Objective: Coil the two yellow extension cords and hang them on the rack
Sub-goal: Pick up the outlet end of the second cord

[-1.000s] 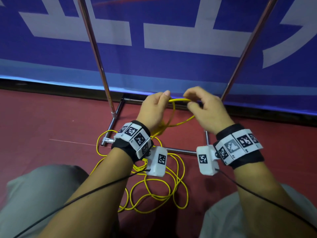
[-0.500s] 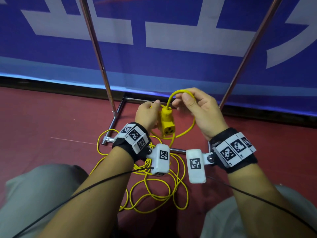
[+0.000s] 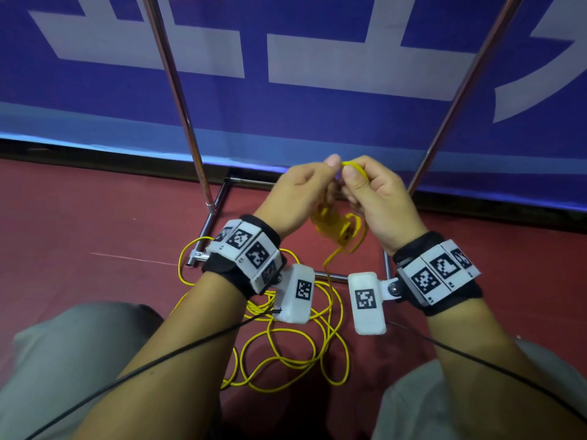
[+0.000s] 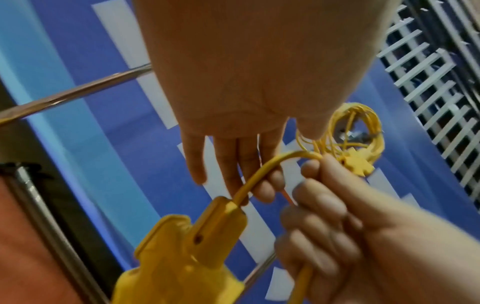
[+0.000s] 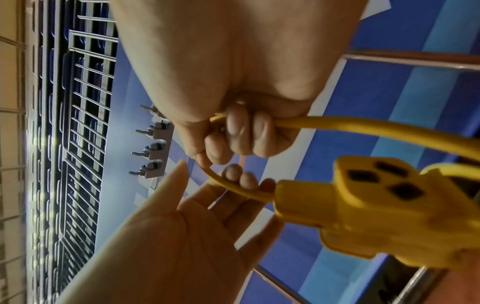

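Left hand [image 3: 297, 193]: fingers fairly straight, cradling the yellow cord [image 4: 262, 176] just above its socket end [image 5: 363, 207], thumb up. Right hand [image 3: 374, 198]: clenched around the same cord, pinching a small loop at the top. Most of the cord lies tangled on the floor [image 3: 95, 223] by the rack [image 3: 178, 87]; another coil [image 4: 355, 131] already hangs on it. To coil well, feed even loops into one hand, letting slack rise freely.
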A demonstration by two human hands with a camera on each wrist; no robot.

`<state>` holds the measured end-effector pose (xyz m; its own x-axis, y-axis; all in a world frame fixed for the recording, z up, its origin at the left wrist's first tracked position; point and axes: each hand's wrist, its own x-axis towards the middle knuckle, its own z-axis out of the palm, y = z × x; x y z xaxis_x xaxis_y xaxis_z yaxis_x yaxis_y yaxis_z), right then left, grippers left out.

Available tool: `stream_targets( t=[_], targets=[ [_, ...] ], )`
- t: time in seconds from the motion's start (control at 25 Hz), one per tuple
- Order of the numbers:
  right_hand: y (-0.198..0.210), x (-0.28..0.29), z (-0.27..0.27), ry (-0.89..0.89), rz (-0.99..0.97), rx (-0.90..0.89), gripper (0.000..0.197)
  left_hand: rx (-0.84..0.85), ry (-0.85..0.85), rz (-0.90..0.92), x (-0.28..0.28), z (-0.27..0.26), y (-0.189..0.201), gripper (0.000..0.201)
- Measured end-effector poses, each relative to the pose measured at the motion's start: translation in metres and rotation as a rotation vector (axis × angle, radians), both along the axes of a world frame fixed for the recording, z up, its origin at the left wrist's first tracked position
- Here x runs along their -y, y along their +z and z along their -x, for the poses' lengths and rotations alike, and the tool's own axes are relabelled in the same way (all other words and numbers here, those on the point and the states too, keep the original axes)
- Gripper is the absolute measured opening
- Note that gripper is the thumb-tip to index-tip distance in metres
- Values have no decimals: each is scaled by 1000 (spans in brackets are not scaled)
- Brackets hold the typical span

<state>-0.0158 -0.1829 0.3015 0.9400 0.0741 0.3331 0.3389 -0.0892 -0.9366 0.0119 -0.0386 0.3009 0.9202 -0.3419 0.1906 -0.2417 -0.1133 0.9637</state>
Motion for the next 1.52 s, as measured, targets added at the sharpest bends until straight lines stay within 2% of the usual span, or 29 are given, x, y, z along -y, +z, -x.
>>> stream_targets(
  t=[0.08, 0.16, 0.2, 0.24, 0.32, 0.4, 0.48, 0.6, 0.68, 0.72, 0.84, 0.92, 1.0, 1.04, 1.12, 1.24, 1.36, 1.44, 1.52],
  targets=[
    [-1, 3, -2, 10, 114, -55, 34, 50, 133, 16, -2, 0, -1, 57],
    [-10, 16, -5, -13, 522, -147, 51, 86, 319, 122, -12, -3, 2, 53],
    [-15, 23, -6, -38, 723, -193, 52, 84, 397, 177, -20, -5, 7, 46],
    [-20, 29, -8, -70, 816, -213, 50, 45, 461, 207, -30, -10, 12, 41],
    [-21, 37, -10, -148, 711, -179, 41, -92, 483, 185, -51, -17, 19, 42],
    [-15, 40, -13, -223, 609, -50, 35, -188, 381, 23, -60, -18, 22, 48],
    [-9, 34, -11, -231, 644, 49, 34, -189, 242, -182, -52, -11, 18, 56],
    [-10, 11, -6, -124, 621, 88, 37, -112, 73, -310, -30, -2, 4, 61],
    [-16, 0, -7, -23, 585, 17, 41, 14, 138, -369, -27, -2, 0, 64],
    [-21, 2, -10, 12, 635, -42, 44, 85, 210, -382, -30, -4, 2, 64],
    [-37, 28, -15, 28, 1100, -283, 41, 183, 417, -320, -49, -9, 14, 59],
    [-43, 44, -16, -92, 1206, -407, 37, 127, 467, -362, -64, -16, 18, 55],
    [-41, 49, -17, -251, 1108, -325, 32, 15, 402, -423, -72, -16, 18, 48],
    [-39, 46, -17, -285, 1015, -246, 30, -44, 333, -380, -72, -15, 19, 48],
    [-33, 31, -15, -254, 858, -126, 28, -133, 181, -293, -64, -7, 21, 54],
    [-23, 4, -8, -135, 734, -10, 20, -120, 25, -329, -45, 3, 14, 56],
    [-29, -4, -9, -63, 731, 1, 18, 34, 85, -433, -47, 5, 10, 56],
    [-39, 7, -13, -58, 867, -86, 27, 140, 201, -475, -61, 2, 18, 58],
    [-43, 23, -14, -93, 914, -169, 34, 143, 293, -476, -80, -2, 28, 57]
  ],
)
